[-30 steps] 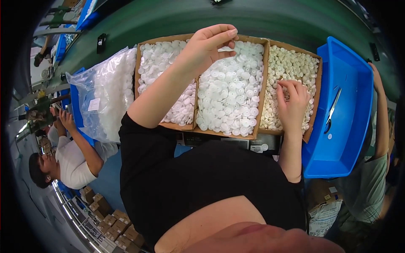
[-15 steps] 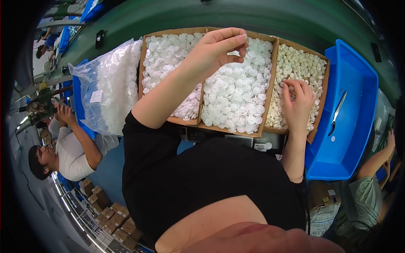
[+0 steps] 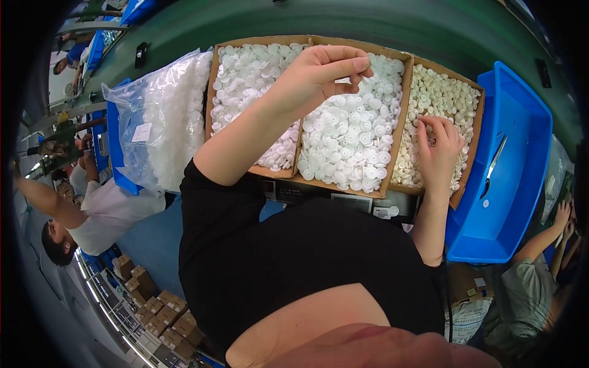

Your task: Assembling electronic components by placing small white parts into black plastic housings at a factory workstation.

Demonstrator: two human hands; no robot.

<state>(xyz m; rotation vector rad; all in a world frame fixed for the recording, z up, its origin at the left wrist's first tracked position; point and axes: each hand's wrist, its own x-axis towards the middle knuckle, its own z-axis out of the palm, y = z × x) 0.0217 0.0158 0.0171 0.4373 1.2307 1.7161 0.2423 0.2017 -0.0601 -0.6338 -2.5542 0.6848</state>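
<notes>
Because the worker [image 3: 313, 251] is occupying the clock centre, 12 o'clock is pointing straight ahead. The left hand [image 3: 336, 72] is hovering at 12 o'clock, above the middle box [image 3: 399, 126] of white discs [image 3: 346, 138]; its fingers are curling inward, thumb and forefinger nearly meeting. From where I am standing, I cannot tell whether that pinch is holding anything. At 1 o'clock, the right hand [image 3: 440, 146] is bending low over the right box [image 3: 469, 159] of cream parts [image 3: 423, 89]; its fingers are curving, a small gap showing beside the thumb, and I cannot tell whether they are gripping a part.

Both boxes are lying side by side, apparently for easy reach, and their walls are likely keeping the kinds apart. At 2 o'clock, a bin [image 3: 491, 238] is holding scissors [image 3: 494, 161], probably to keep them clear of the loose parts.

The boxes are showing brown cardboard. The discs are looking round, smooth and slightly translucent; the cream parts are appearing smaller and chunkier. The bin is showing blue plastic with sloping walls. Near 10:30, a clear, crinkled bag [image 3: 175, 122] is bulging with white contents.
</notes>
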